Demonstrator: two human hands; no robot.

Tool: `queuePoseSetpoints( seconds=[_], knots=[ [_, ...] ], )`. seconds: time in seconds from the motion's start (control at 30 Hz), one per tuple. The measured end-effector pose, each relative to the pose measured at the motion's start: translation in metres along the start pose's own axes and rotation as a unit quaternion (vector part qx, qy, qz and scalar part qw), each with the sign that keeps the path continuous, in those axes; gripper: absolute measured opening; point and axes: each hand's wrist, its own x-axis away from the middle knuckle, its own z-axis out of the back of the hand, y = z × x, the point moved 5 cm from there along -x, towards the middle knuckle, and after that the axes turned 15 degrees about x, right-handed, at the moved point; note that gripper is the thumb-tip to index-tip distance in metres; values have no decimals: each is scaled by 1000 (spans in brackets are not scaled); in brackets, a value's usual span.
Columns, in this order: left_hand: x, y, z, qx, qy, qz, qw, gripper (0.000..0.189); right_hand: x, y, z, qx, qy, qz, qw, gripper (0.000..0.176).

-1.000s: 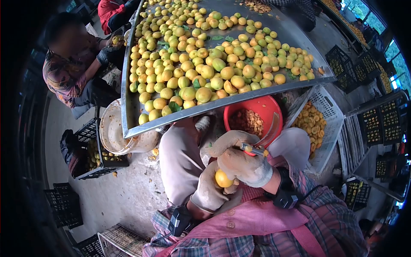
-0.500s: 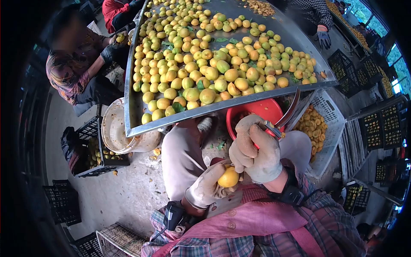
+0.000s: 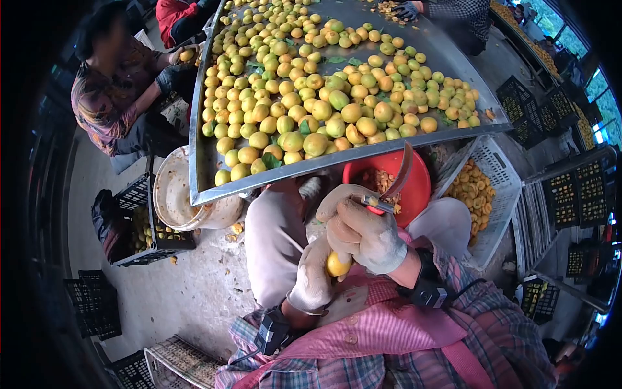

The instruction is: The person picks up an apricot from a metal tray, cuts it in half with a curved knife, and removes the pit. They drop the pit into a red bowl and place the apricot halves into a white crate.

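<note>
Low in front of my chest, my left hand [image 3: 314, 272], in a pale work glove, is closed around a yellow apricot [image 3: 338, 264]. My right hand [image 3: 366, 233], gloved too, grips a knife with a curved blade [image 3: 402, 170] and a metal handle [image 3: 377, 203]. That blade points up and away over the red bucket [image 3: 418, 185], which has small orange-brown bits inside. Both hands meet at the apricot, the right fingers overlapping its upper side. Beyond them, a metal-rimmed table [image 3: 453, 133] carries a heap of whole apricots [image 3: 315, 144].
At right a white crate [image 3: 508, 172] holds halved fruit [image 3: 476, 194]. Left of my knees stand a white bucket [image 3: 172, 188] and a black crate [image 3: 136, 253]. A person [image 3: 120, 97] sits at the table's left; another's gloved hand [image 3: 408, 10] touches a fruit pile at the far side.
Both my hands have shifted slightly left, with the apricot. The knife has swung left, its blade now over the red bucket. Across the table, a co-worker's gloved hand has moved onto the fruit pile.
</note>
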Motion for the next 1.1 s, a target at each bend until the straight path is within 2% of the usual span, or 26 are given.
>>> queuePoseSetpoints(
  seconds=[0.03, 0.1, 0.13, 0.17, 0.2, 0.23, 0.27, 0.33, 0.37, 0.43, 0.47, 0.53, 0.67, 0.7, 0.73, 0.77, 0.8, 0.83, 0.87, 0.93, 0.97, 1.0, 1.07, 1.1],
  knots=[
    [0, -3, 2, 19, 7, 9, 1000, 16, 0, 0, 0, -1, -1, -1, 1000, 7],
    [5, -7, 7, -21, 2, 33, 999, 13, 2, 5, 3, 153, -23, -56, 986, 14],
    [7, -10, 7, -61, -4, 58, 996, 29, 5, 7, 4, 153, -23, -57, 986, 14],
    [7, -9, 7, -60, -4, 59, 996, 29, 10, 9, 2, 110, -35, -48, 992, 17],
    [8, -9, 5, 8, -14, 89, 996, 30, 13, 10, 1, 67, -47, -39, 996, 20],
    [9, -9, 2, 78, -24, 118, 990, 32, 15, 6, 4, 162, -75, 2, 984, 24],
    [10, -7, -1, 79, -23, 118, 990, 32, 18, 5, 7, 163, -76, 0, 984, 24],
    [12, -13, -6, 196, 28, 207, 958, 12, 25, 1, 9, 204, -98, 26, 974, 22],
    [13, -16, -6, 197, 28, 208, 958, 12, 27, 2, 8, 204, -97, 25, 974, 22],
    [10, -9, -10, 106, -44, 106, 988, 26, 33, 2, 4, 13, -107, 6, 994, 20],
    [9, -6, -12, 106, -43, 106, 988, 26, 33, 0, 4, 13, -107, 6, 994, 20],
    [5, 14, -18, 34, -61, 8, 998, 38, 33, -8, 4, 135, -87, 42, 986, 17],
    [1, 19, -17, 9, -91, 5, 996, 39, 31, -27, -7, 170, -121, 81, 975, 20],
    [0, 21, -17, -8, -91, -15, 996, 35, 29, -27, -10, 127, -58, 96, 986, 22],
    [-1, 24, -16, -25, -92, -35, 995, 33, 29, -30, -9, 83, 4, 110, 990, 36],
    [-3, 21, -11, -26, -92, -36, 995, 33, 27, -35, -9, 83, 4, 112, 990, 36],
    [-2, -4, 0, 177, -27, 169, 969, 35, 24, -43, -8, 32, 11, 131, 991, 38],
    [7, -21, 3, 366, 42, 357, 858, 42, 23, -52, -8, -19, 17, 149, 989, 41],
    [7, -18, 8, 364, 42, 357, 859, 42, 25, -63, -4, -2, 91, 176, 980, 41],
    [-5, 9, 14, 250, -30, 187, 949, 58, 25, -76, 11, 70, 196, 201, 957, 38],
    [-6, 17, 17, 190, -16, 106, 976, 60, 26, -76, 19, 189, 194, 183, 945, 34],
    [-7, 15, 20, 190, -19, 106, 976, 60, 27, -74, 19, 190, 196, 183, 944, 34],
    [-11, 27, 31, 18, 0, -43, 999, 64, 24, -50, 14, 177, 137, 24, 974, 30],
    [-9, 29, 34, 7, 32, -33, 999, 66, 26, -37, 9, 198, 115, -46, 972, 33]
  ],
)
